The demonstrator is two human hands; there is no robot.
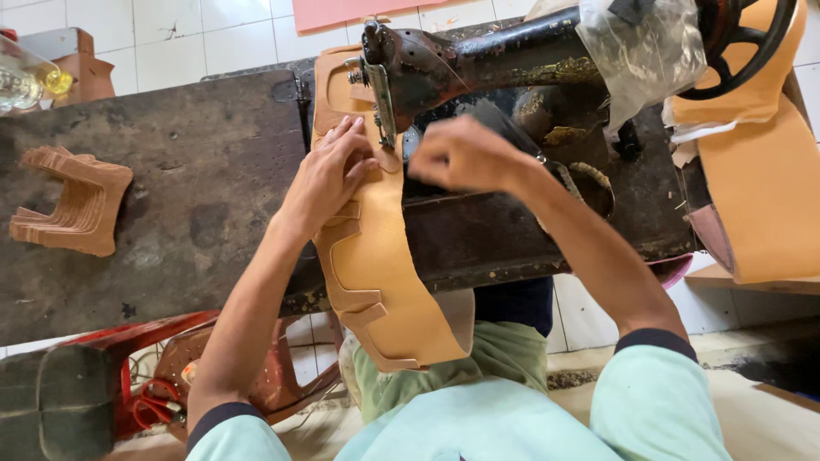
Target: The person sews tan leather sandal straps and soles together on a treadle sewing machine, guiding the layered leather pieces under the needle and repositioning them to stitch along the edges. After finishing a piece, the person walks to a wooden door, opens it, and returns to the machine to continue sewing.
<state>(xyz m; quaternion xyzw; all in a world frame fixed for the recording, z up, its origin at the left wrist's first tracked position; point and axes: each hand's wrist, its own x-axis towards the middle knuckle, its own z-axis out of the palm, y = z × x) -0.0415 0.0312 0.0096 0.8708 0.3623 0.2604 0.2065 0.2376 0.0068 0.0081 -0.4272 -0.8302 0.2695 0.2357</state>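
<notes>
Risk: your left hand (329, 175) flat, fingers spread, pressing long tan leather strip (367, 248) just beside needle of old black sewing machine (478, 64); right hand (461, 154) curled shut, contents hidden. Fingertip slip means puncture; strip overhangs tabletop (171, 196).

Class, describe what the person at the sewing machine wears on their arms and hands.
Both hands, left hand and right hand, are bare: no gloves, rings or watch show. The forearms are uncovered. Each short sleeve is pale mint green, ending in a dark navy cuff band.
</notes>
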